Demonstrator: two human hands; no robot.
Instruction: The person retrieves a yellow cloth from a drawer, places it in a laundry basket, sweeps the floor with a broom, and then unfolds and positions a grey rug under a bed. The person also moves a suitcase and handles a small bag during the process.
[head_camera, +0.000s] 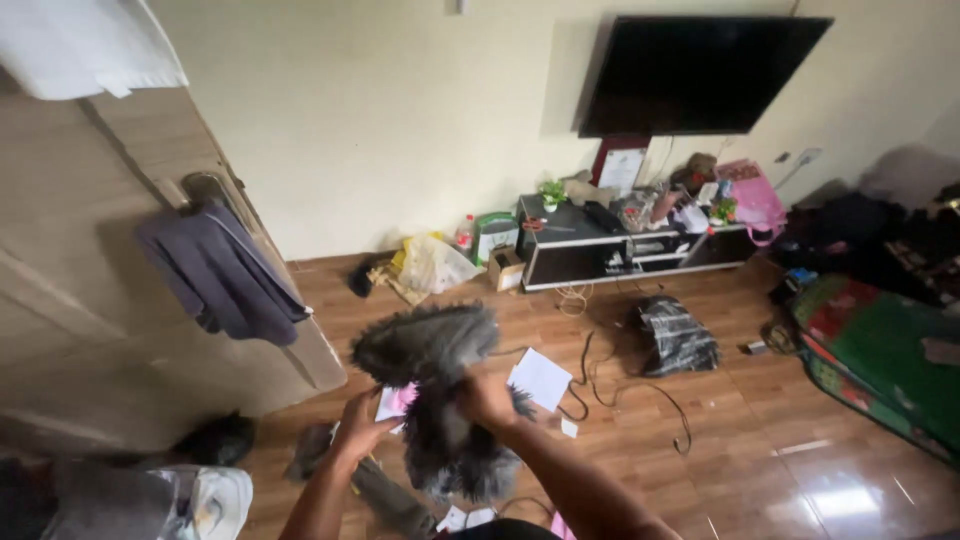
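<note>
Gripping a grey furry garment (432, 375), both hands are clamped on it, held up over the wooden floor (760, 430): left hand (362, 428) at its lower left edge, right hand (487, 402) buried in the fur. White paper (541, 378) just beyond right hand; black cable (640, 400) further right; dark cloth (222, 272) on a door handle, up-left.

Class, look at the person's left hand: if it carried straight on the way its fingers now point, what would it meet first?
The left hand reaches up and right, straight at the grey furry garment that both hands grip. It already touches the fur, so that comes first. Beyond it lies the white paper sheet on the floor, though depth is unclear.
</note>
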